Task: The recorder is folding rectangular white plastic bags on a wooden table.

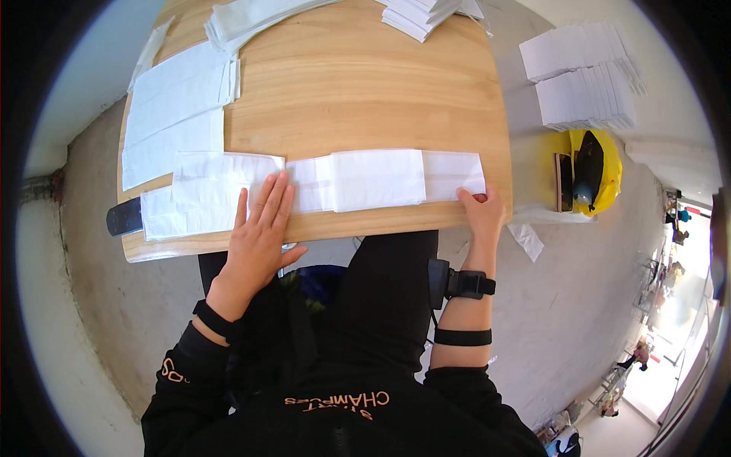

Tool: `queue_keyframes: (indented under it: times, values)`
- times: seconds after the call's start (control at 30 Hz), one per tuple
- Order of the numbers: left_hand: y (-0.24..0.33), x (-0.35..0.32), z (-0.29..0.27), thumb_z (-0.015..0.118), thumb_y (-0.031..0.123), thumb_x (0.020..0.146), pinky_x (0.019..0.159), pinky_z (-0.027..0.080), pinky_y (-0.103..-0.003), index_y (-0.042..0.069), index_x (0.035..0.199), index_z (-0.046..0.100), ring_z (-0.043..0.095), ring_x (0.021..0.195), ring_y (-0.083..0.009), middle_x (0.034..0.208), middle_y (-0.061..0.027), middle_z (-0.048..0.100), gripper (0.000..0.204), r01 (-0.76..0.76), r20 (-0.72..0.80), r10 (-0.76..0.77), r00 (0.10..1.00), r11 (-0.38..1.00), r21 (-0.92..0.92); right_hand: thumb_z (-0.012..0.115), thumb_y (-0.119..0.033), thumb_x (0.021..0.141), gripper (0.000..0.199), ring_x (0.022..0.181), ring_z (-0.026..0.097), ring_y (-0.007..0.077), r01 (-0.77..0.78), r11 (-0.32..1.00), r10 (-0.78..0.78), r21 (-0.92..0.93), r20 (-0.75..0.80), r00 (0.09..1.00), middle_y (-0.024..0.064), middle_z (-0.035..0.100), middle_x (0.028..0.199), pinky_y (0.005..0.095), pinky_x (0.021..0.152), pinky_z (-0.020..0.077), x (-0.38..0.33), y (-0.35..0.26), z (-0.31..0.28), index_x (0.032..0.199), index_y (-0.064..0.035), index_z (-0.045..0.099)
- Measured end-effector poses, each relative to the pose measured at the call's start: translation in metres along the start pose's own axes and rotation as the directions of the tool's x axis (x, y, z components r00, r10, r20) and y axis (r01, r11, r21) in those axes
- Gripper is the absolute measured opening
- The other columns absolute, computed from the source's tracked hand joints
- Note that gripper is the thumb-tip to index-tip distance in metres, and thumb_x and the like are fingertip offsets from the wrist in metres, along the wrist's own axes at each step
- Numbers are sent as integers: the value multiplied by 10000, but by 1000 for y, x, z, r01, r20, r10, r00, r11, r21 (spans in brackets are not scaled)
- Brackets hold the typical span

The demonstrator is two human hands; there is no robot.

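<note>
- Flat white cloth pieces (179, 114) lie along the left side of the wooden tabletop (358, 84).
- The left hand (263, 225) presses flat, fingers spread, on overlapping white cloths (205, 194) at the near edge.
- A long folded white cloth (381, 179) stretches rightward.
- The right hand (481, 209) pinches its right end.
- White stacks (582, 72) sit far right.

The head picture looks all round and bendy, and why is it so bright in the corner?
In the head view the fisheye lens bows the round-edged wooden table toward a black rim. Glare washes out the lower right doorway. The middle is sharp: the left hand lies flat on the long white folded cloth strip, and the right hand pinches its end, casting only soft shadows.
</note>
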State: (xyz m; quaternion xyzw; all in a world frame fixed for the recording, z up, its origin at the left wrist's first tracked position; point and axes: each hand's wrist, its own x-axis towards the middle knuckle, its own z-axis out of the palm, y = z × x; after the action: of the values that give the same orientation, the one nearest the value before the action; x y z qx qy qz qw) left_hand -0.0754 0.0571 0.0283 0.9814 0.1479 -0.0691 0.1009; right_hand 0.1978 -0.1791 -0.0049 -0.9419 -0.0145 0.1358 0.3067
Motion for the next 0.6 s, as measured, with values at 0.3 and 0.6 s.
queue_keyframes:
  times: [0.3, 0.6]
  values:
    - [-5, 0, 1, 770, 426, 683, 1165, 170, -500, -1, 1464, 275, 203, 1452, -269, 1552, -136, 243, 1018, -13, -39, 15, 999, 999, 37, 710, -162, 850, 231, 750, 505, 71, 13, 758, 49, 652, -77, 996, -14, 600, 817, 244, 702, 409, -25, -17, 6, 976, 25, 659]
    - [0, -1, -4, 765, 321, 719, 1160, 169, -502, -2, 1455, 295, 209, 1442, -312, 1542, -173, 237, 931, 7, -52, -10, 999, 999, -46, 728, -137, 821, 198, 932, 549, 203, 425, 875, -363, 232, -267, 893, 96, 561, 998, 318, 762, 442, -66, -54, 3, 968, -22, 662]
